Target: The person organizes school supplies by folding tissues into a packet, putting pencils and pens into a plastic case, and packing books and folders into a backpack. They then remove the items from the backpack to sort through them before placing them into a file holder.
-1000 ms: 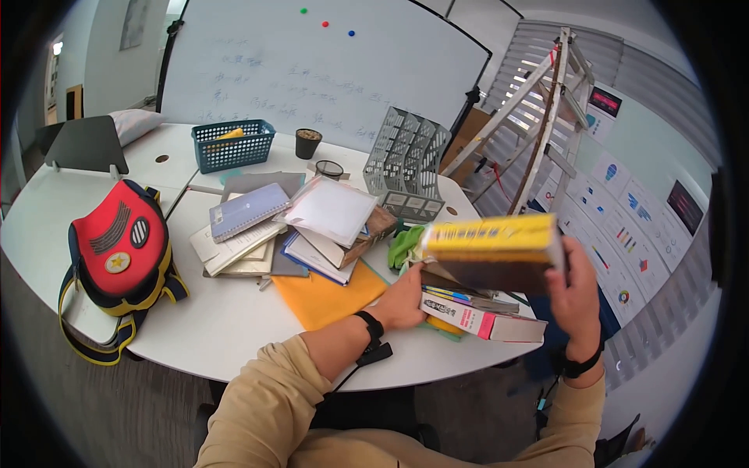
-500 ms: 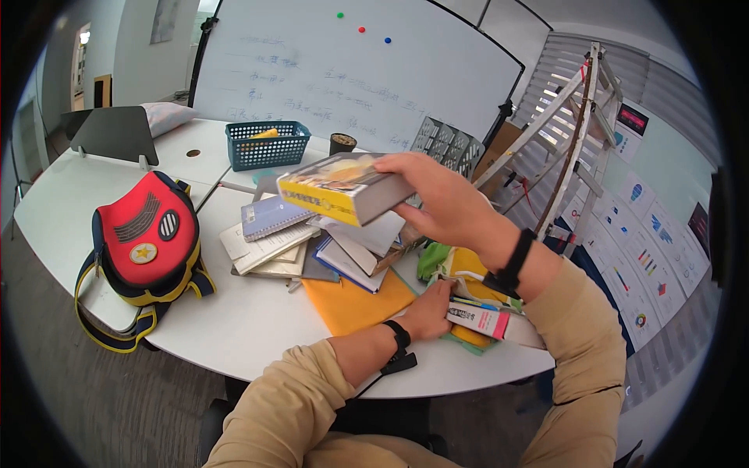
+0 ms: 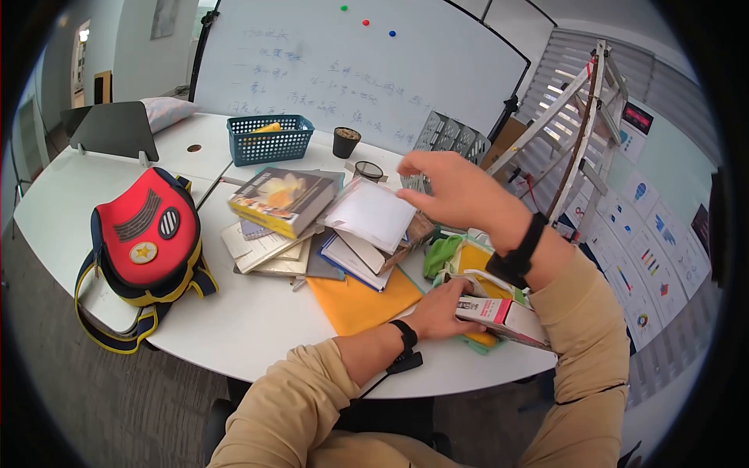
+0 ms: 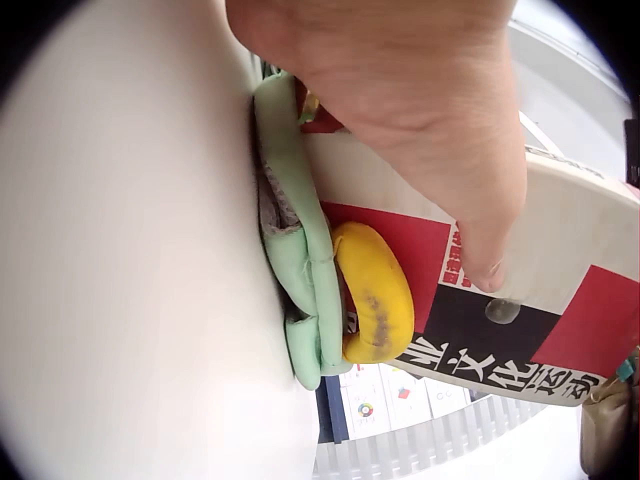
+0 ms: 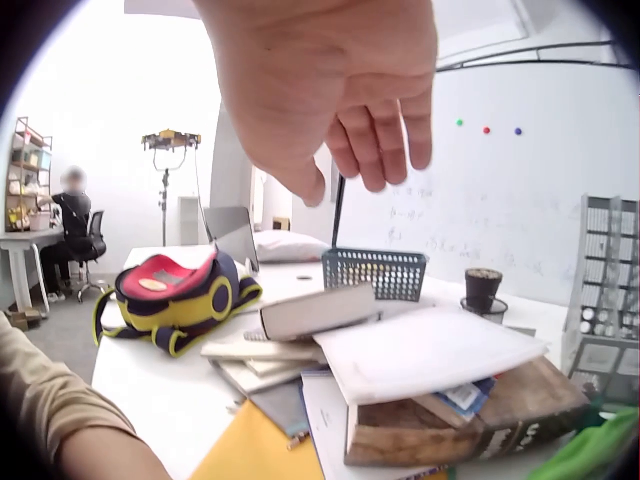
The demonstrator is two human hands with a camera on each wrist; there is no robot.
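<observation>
My left hand [image 3: 441, 310] grips the end of a thick white, red and black book [image 4: 490, 330] at the table's right side, its thumb lying on the book in the left wrist view. Under that book are a yellow, banana-shaped soft piece [image 4: 376, 290] and a pale green padded strip [image 4: 300, 240]. Nothing is in my right hand [image 3: 456, 191], which hovers with loosely bent fingers right of the white papers [image 3: 373, 210]. A thick yellow-spined book [image 3: 285, 197] with a flower on its cover rests on the notebook pile, left of that hand.
A red backpack [image 3: 148, 234] stands at the left. Behind the pile are a blue-green basket [image 3: 271, 144], a small plant pot [image 3: 346, 143] and a grey file rack [image 3: 449, 140]. An orange folder [image 3: 359, 304] lies in front. A green cloth [image 3: 442, 256] lies near the left hand.
My right hand has carried the yellow-spined book leftward from the right side, set it on the notebook pile and let go. The left hand has stayed by the white and red book.
</observation>
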